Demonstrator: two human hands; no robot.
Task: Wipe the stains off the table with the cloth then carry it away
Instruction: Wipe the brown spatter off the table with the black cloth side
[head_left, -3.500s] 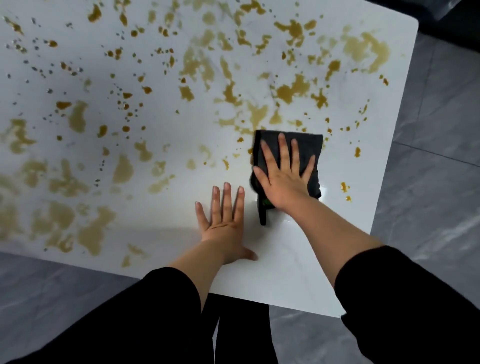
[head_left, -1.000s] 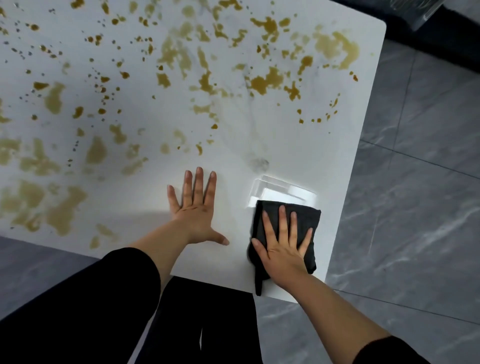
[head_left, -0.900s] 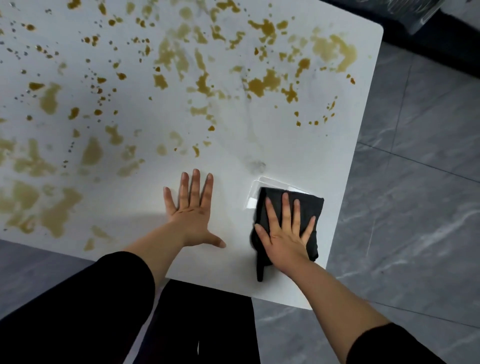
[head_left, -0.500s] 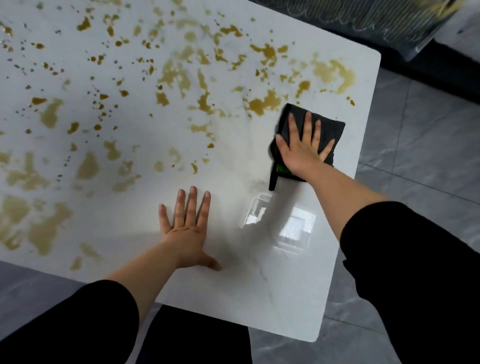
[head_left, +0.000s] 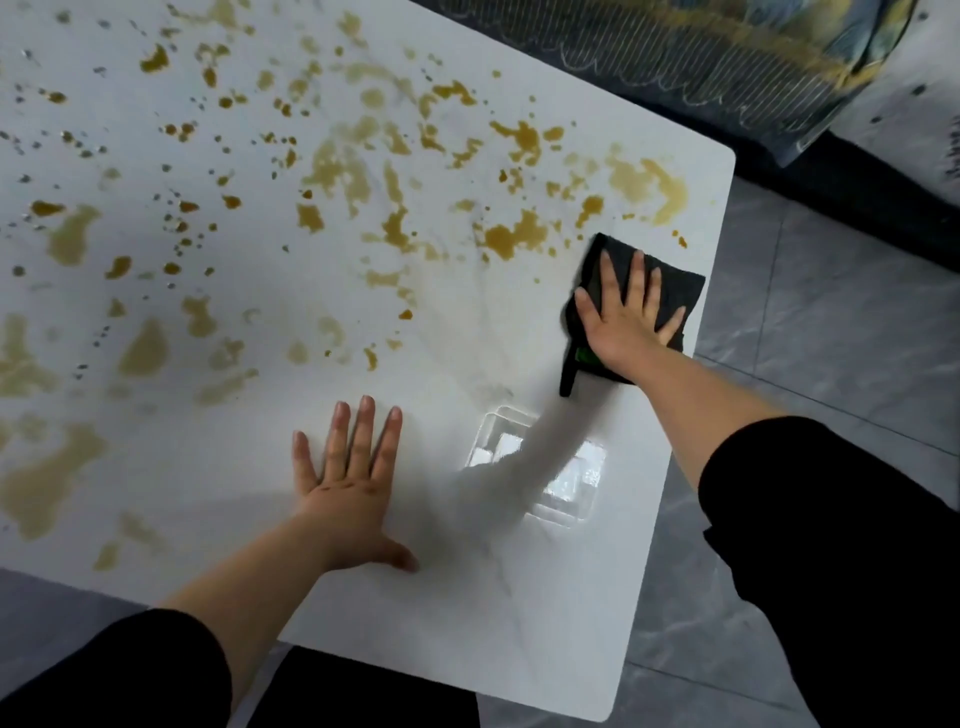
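A folded black cloth (head_left: 680, 283) lies on the white table (head_left: 467, 623) close to its right edge. My right hand (head_left: 626, 317) presses flat on the cloth with its fingers straight and spread. My left hand (head_left: 348, 483) rests flat on the tabletop near the front edge, fingers straight. Yellow-brown stains (head_left: 514, 236) cover the far and left parts of the table, some just beyond the cloth. The strip between my hands and the front right corner shows no stains.
Grey tiled floor (head_left: 841, 332) lies to the right of the table and below its front edge. A dark patterned piece of furniture (head_left: 701, 57) stands beyond the far right corner. A bright window reflection (head_left: 566, 483) sits on the table between my arms.
My right hand slid the cloth from the front right edge away from me toward the far stains, then a little farther right. The left hand stayed flat on the table.
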